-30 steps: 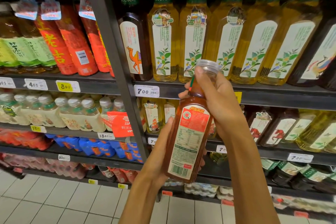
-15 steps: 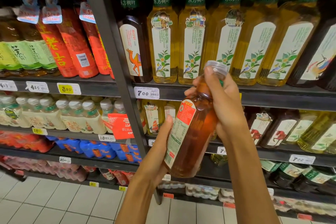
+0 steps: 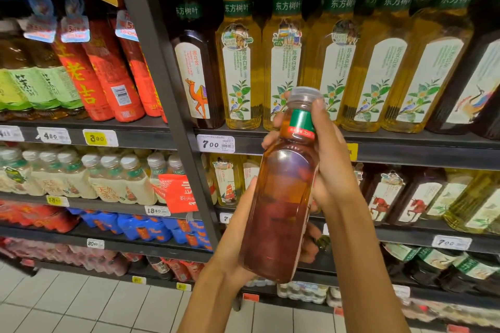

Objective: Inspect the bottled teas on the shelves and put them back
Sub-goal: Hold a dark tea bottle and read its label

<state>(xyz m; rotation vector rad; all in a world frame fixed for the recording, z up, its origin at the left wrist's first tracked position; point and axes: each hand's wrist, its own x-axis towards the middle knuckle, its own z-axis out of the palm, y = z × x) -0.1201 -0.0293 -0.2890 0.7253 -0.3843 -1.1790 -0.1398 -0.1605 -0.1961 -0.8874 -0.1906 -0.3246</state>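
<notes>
I hold an amber tea bottle with a clear cap upright in front of the shelves. Its plain side faces me, with a green and red band at the neck. My right hand grips the neck and upper body from the right, thumb up near the cap. My left hand cups the bottle's lower part from the left and behind; its fingers are mostly hidden by the bottle. Behind it stand rows of tall yellow tea bottles with white leaf labels and a dark camel-label bottle.
A dark shelf upright divides the bays. Red-labelled bottles and green-labelled ones fill the left bay, with small capped bottles below. Price tags line the shelf edges. White tiled floor lies at the bottom.
The bottle has been turned about its axis: the printed back label that faced me has rotated out of view, leaving the clear amber side. Both hands kept their hold.
</notes>
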